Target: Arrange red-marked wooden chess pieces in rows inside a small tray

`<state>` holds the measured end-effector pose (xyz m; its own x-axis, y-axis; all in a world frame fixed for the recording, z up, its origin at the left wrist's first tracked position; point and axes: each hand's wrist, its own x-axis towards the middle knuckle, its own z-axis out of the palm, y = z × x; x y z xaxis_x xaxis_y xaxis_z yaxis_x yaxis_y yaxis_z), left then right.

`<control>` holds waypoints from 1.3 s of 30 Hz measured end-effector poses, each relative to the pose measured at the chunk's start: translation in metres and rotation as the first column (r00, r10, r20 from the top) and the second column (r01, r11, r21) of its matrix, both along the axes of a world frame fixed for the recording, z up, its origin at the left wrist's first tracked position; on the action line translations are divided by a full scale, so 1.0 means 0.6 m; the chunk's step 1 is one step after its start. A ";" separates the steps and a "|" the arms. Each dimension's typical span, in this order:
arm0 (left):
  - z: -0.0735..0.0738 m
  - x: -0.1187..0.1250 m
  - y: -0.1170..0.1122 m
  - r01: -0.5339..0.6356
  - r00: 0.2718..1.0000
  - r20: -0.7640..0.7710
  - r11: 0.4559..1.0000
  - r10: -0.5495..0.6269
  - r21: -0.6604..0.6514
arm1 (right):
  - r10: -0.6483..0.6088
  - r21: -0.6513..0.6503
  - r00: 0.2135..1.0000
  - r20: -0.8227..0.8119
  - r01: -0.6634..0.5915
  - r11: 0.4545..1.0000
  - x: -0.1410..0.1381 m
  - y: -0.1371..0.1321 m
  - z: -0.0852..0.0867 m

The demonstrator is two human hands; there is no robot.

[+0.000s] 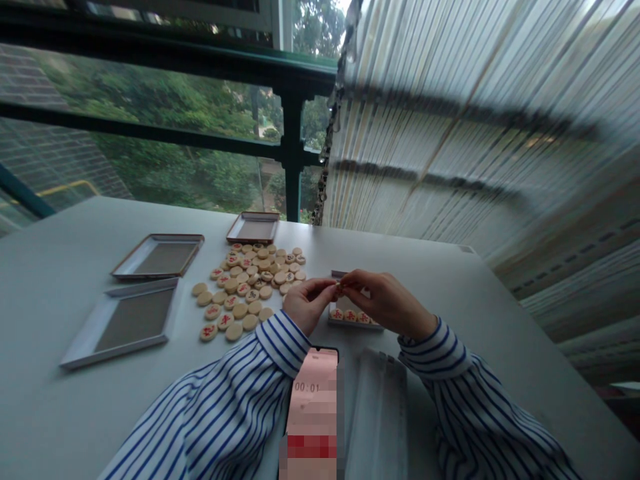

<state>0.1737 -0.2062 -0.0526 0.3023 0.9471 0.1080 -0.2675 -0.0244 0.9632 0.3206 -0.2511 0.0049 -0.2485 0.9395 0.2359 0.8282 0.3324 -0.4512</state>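
Over a small open box (356, 325), my left hand (310, 303) and my right hand (385, 303) meet at the fingertips. Both are closed in a pinch on one round Chinese chess piece (339, 291), which the fingers partly cover. Along the box's near side lies a row of pieces with red characters (350, 316). My right hand hides much of the box's interior. Left of my hands, many loose wooden Chinese chess pieces (240, 311) are spread on the white table (45, 293), some with red or dark characters up, others showing a blank side.
On the left are two shallow trays, a brown-rimmed one (173, 259) and a white-sided one (135, 320). A third tray (253, 228) sits at the far edge. Between my forearms lie a phone (314, 400) showing a timer and a translucent plastic case (380, 407). A string curtain (450, 133) hangs at right.
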 end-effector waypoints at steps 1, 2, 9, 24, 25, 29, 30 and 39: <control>0.000 0.000 0.000 0.003 1.000 -0.006 1.000 -0.003 0.006 | 0.002 0.003 1.000 -0.001 -0.002 1.000 0.000 0.000 0.000; 0.001 0.000 -0.001 0.004 1.000 -0.009 1.000 -0.004 0.012 | 0.002 0.006 1.000 -0.003 -0.002 1.000 0.000 0.000 0.000; -0.001 -0.001 0.000 0.008 1.000 0.002 1.000 -0.009 0.020 | 0.020 -0.010 0.999 -0.034 -0.021 1.000 -0.001 0.000 0.002; -0.002 -0.001 0.001 0.045 0.997 0.060 0.998 -0.043 -0.033 | 0.029 0.015 0.999 -0.041 -0.028 0.999 0.000 0.001 0.000; -0.002 0.000 0.001 0.039 0.997 0.069 0.998 -0.036 -0.044 | 0.026 0.020 0.999 -0.037 -0.025 0.999 0.000 0.002 0.000; 0.000 0.001 0.002 0.017 0.995 0.103 0.996 -0.008 -0.088 | 0.006 0.028 1.000 -0.005 -0.006 1.000 0.000 0.002 -0.001; 0.000 0.002 0.003 0.013 0.994 0.105 0.995 -0.003 -0.098 | 0.007 0.028 1.000 -0.001 -0.007 1.000 0.000 0.002 -0.001; -0.007 -0.002 0.006 0.002 1.000 0.000 0.998 -0.002 -0.071 | 0.057 0.026 0.998 0.019 -0.057 0.998 -0.003 0.001 0.002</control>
